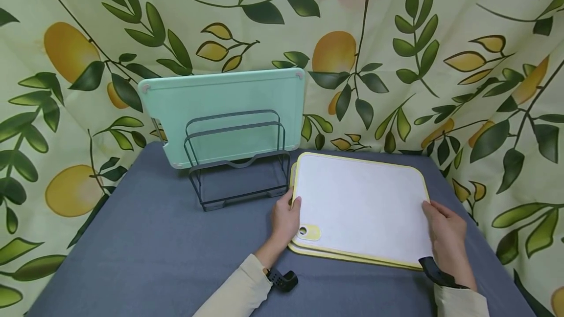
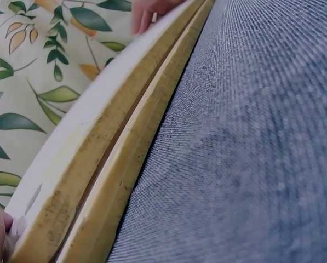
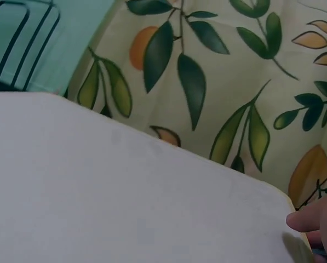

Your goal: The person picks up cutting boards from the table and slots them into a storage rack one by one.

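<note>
A white cutting board with a yellow edge lies over a second yellow-edged board, whose rim shows at the left and front. My left hand grips the upper board's left edge, thumb on top, near the yellow corner patch with a hole. At the opposite edge my right hand pinches the same board; in the right wrist view its thumb lies on the white face. From the left wrist, the upper board's yellow edge runs alongside the lower edge with a narrow dark gap between.
A black wire rack stands left of the boards. In its rear slot a mint-green cutting board stands upright, leaning slightly. A blue-grey cloth covers the table, and a leaf-and-fruit patterned curtain hangs behind.
</note>
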The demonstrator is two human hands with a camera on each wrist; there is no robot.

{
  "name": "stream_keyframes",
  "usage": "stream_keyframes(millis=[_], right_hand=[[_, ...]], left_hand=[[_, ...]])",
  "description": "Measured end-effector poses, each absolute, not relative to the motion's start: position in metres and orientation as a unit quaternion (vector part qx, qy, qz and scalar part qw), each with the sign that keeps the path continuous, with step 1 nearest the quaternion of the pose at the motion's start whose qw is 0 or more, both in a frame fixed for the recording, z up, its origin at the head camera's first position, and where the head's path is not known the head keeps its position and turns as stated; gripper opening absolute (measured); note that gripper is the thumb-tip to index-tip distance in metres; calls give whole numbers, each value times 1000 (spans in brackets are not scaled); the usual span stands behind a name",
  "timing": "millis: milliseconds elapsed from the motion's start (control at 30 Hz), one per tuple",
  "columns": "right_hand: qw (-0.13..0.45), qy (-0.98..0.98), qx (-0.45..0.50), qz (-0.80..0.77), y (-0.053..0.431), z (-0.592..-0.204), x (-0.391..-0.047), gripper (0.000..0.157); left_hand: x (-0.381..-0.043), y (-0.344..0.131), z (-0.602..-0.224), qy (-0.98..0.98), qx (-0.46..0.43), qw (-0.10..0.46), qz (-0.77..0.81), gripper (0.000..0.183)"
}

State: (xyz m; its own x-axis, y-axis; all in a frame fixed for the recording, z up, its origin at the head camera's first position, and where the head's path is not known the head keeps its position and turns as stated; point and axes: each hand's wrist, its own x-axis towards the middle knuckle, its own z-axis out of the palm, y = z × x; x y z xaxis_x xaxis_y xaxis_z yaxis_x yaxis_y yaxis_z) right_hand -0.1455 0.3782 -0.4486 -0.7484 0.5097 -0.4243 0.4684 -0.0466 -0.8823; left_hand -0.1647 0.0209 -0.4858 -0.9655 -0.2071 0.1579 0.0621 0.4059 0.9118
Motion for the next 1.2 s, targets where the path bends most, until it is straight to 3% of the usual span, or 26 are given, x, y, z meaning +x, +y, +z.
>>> stream_keyframes(millis=[567, 900, 1200], right_hand=[[16, -655, -381, 653, 384, -447, -146, 62], [2, -647, -381, 660, 386, -444, -145, 62], [23, -615, -400, 679, 384, -442, -146, 69]], left_hand=[[-163, 20, -485, -832, 37, 131, -538, 41], [-165, 18, -481, -805, 26, 101, -584, 42], [-166, 13, -472, -792, 1, 91, -604, 40]])
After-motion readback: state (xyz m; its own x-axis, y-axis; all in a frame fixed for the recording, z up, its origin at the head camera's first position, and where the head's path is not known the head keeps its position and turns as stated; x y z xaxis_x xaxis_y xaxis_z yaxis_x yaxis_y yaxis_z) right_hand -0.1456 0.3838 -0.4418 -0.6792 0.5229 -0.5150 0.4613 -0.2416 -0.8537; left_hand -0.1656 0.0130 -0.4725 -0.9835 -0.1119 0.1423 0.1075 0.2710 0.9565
